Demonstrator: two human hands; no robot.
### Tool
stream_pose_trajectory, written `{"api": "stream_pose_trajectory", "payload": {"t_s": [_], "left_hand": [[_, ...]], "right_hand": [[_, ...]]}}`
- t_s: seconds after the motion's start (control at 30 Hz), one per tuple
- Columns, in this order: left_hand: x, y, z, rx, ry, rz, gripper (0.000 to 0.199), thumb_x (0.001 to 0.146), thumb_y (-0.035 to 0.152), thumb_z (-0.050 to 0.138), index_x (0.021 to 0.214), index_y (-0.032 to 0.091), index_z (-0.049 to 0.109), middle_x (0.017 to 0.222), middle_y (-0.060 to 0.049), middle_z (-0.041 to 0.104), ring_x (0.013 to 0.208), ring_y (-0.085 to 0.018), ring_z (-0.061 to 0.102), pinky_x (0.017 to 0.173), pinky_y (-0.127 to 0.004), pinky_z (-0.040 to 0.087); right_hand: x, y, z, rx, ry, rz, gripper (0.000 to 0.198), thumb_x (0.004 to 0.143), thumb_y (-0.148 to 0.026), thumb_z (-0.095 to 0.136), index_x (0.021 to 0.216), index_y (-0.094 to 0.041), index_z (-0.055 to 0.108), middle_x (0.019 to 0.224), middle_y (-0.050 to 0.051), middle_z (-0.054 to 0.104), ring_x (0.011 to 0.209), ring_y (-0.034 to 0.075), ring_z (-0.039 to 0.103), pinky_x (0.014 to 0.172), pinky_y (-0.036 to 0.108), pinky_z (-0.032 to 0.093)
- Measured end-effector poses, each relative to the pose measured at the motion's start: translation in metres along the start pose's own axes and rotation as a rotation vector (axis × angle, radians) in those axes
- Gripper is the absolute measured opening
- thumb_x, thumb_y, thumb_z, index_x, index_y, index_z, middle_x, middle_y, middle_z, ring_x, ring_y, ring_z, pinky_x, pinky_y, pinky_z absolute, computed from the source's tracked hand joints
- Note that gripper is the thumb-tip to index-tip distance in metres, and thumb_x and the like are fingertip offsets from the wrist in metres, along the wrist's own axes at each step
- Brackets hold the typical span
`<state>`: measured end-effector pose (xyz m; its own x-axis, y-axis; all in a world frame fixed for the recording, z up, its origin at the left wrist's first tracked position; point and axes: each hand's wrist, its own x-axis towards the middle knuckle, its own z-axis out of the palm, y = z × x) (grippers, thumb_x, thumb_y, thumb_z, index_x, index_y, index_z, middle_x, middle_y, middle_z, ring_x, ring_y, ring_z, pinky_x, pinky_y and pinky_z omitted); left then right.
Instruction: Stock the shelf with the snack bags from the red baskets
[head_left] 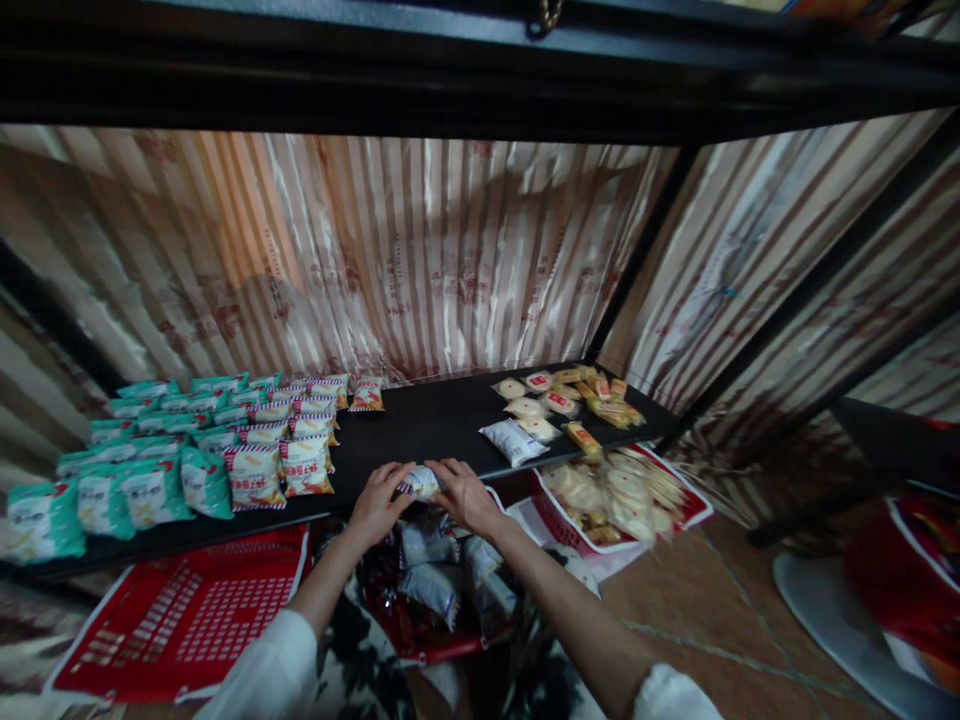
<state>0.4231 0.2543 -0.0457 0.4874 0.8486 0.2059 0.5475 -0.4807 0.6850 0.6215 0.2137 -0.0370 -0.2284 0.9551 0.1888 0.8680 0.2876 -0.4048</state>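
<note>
Between them, my left hand and my right hand grip a small white and blue snack packet at the front edge of the black shelf. Fingers of both hands are closed on its two ends. Below my hands, a red basket on my lap holds several silvery packets. To the left on the shelf stand rows of white snack bags with striped edges. To the right of my hands lies a white and blue packet near the shelf's front edge.
Teal snack bags fill the shelf's left end. Flat round packs and yellow packs lie at its right. A red basket of round packs stands below right, another red basket below left. A dark beam crosses overhead.
</note>
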Motion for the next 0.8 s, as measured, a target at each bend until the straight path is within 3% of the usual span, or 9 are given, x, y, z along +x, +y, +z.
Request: {"api": "stream_pose_trajectory", "payload": {"t_s": [0.13,0.33,0.5,0.6,0.7,0.8], "left_hand": [[0.009,0.009,-0.017,-0.129,0.056,-0.055,0.040,0.080,0.038,0.053,0.116,0.023,0.060,0.107,-0.005,0.063,0.095,-0.018,0.059,0.088,-0.030,0.046],[0.024,0.000,-0.022,-0.418,0.151,-0.273,0.036,0.073,0.037,0.061,0.102,0.016,0.066,0.098,-0.007,0.068,0.084,-0.018,0.062,0.077,-0.029,0.050],[0.023,-0.006,-0.015,-0.678,0.230,-0.391,0.063,0.075,0.037,0.061,0.131,0.014,0.041,0.101,-0.009,0.065,0.081,-0.014,0.063,0.064,-0.023,0.051],[0.019,-0.005,-0.007,-0.806,0.224,-0.471,0.066,0.072,0.038,0.067,0.129,0.015,0.043,0.104,-0.010,0.065,0.085,-0.015,0.064,0.068,-0.024,0.052],[0.018,-0.009,0.000,-0.884,0.180,-0.425,0.049,0.072,0.037,0.067,0.114,0.013,0.055,0.103,-0.010,0.068,0.090,-0.018,0.065,0.078,-0.029,0.053],[0.024,-0.022,0.005,-0.870,0.231,-0.409,0.043,0.072,0.034,0.067,0.109,0.013,0.058,0.099,-0.009,0.070,0.087,-0.019,0.067,0.079,-0.031,0.053]], "right_hand": [[0.002,-0.005,-0.009,0.180,-0.015,0.044,0.050,0.084,-0.028,0.053,0.131,-0.015,0.045,0.126,0.012,0.056,0.112,0.022,0.053,0.096,0.034,0.040],[0.005,-0.011,-0.010,0.436,-0.031,0.163,0.043,0.087,-0.036,0.046,0.125,-0.017,0.050,0.110,0.009,0.066,0.096,0.022,0.063,0.083,0.033,0.047],[0.013,-0.013,-0.002,0.741,-0.030,0.188,0.045,0.086,-0.047,0.046,0.117,-0.016,0.056,0.108,0.008,0.066,0.097,0.023,0.062,0.085,0.036,0.048],[0.021,-0.015,0.006,0.946,-0.009,0.243,0.050,0.082,-0.054,0.048,0.112,-0.016,0.059,0.103,0.008,0.067,0.095,0.023,0.062,0.084,0.036,0.049],[0.029,-0.020,0.013,1.096,-0.009,0.277,0.054,0.077,-0.059,0.054,0.112,-0.018,0.059,0.101,0.007,0.068,0.094,0.024,0.063,0.087,0.039,0.048],[0.037,-0.023,0.015,1.208,-0.081,0.297,0.057,0.074,-0.060,0.057,0.112,-0.018,0.060,0.103,0.008,0.068,0.094,0.023,0.064,0.091,0.040,0.046]]}}
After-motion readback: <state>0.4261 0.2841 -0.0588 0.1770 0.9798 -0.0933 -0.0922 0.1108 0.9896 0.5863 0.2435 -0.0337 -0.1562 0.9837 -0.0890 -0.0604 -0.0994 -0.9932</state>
